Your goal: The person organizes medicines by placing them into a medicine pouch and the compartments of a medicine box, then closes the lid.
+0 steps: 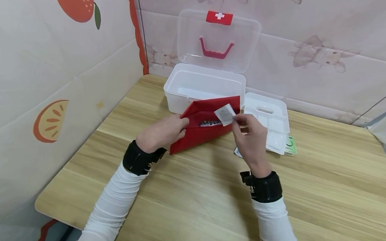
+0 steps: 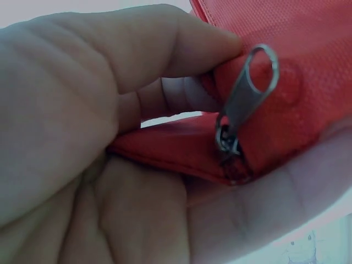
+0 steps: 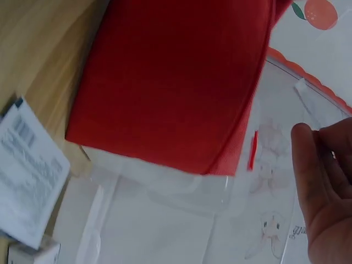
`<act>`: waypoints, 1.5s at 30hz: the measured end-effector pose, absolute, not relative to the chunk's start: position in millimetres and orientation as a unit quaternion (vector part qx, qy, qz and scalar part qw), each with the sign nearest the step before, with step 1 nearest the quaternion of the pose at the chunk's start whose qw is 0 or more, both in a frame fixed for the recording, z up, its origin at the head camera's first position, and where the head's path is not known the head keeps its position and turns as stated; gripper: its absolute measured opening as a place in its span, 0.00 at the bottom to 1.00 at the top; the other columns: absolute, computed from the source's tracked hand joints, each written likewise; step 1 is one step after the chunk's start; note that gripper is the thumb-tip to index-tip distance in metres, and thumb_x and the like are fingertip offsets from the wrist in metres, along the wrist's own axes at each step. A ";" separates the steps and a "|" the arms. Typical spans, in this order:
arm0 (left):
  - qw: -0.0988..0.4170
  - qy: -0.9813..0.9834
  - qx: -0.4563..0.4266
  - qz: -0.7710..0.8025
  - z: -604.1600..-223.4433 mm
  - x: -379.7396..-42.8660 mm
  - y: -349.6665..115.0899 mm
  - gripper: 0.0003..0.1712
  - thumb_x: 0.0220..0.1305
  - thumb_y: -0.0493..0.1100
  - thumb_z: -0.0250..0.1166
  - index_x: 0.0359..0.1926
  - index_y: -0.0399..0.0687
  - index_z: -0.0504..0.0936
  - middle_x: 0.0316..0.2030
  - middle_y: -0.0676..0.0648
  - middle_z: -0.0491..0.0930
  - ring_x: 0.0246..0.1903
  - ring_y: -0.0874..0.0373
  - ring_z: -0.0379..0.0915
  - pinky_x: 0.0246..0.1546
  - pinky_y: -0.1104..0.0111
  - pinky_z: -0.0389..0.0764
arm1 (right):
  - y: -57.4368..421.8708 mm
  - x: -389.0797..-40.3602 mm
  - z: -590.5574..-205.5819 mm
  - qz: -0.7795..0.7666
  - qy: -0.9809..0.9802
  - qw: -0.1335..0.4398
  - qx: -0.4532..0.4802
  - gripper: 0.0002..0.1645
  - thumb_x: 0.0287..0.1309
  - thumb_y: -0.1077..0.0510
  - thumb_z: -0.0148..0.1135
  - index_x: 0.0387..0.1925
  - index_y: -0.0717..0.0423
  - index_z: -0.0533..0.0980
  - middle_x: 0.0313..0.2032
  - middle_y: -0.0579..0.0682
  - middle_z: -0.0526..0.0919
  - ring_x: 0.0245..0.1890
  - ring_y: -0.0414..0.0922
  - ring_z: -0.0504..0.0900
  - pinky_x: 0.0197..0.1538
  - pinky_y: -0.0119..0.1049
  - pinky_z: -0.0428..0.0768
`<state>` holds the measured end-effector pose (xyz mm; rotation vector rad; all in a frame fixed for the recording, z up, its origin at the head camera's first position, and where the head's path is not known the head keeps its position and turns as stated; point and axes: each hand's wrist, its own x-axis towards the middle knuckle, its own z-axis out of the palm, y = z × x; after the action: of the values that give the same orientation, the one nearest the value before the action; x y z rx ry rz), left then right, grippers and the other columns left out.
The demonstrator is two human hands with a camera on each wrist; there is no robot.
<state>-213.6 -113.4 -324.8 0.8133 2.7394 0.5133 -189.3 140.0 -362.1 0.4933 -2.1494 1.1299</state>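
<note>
Only my left-wrist feed shows the zipper pull [image 2: 242,104] on the red pouch [image 1: 198,136], whose edge the left hand [image 1: 162,133] pinches; from the head I see the right hand [image 1: 251,140] pinching a white packet [image 1: 224,115] at its opening. The pouch (inconveniently) hides part of the white box [image 1: 177,102] behind. A white cross marks the red latch [image 1: 212,17]; another packet's [image 3: 27,170] print blurs.

toward the back of the counter [image 1: 177,205] i see the box [image 1: 176,101], its lid [image 1: 187,38] raised behind it, before the wall [image 1: 275,59]. the pouch [image 1: 195,142] is in front of the box, its left end in the person's left grip [image 1: 162,132]; a blister strip [image 1: 208,123] lies in its mouth. the sachet [image 1: 224,115], in the right grip [image 1: 251,140], is over that mouth. right of the box lies the tray [image 1: 282,109]; before the tray is a packet [image 1: 276,143], with a carton [image 1: 290,146] at its right edge.
</note>
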 end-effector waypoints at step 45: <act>0.110 0.943 0.270 0.162 -324.5 -214.7 -111.7 0.04 0.69 0.38 0.59 0.40 0.41 0.77 0.33 0.44 0.79 0.30 0.55 0.76 0.34 0.69 0.81 | 85.2 -197.1 -386.3 0.318 -0.880 0.246 0.252 0.11 0.59 0.65 0.67 0.45 0.58 0.85 0.45 0.54 0.87 0.44 0.48 0.84 0.47 0.40 0.83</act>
<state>-214.7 -111.7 -324.5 0.7926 2.7701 0.4763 -197.1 85.2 -386.3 0.6878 -2.4013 0.8665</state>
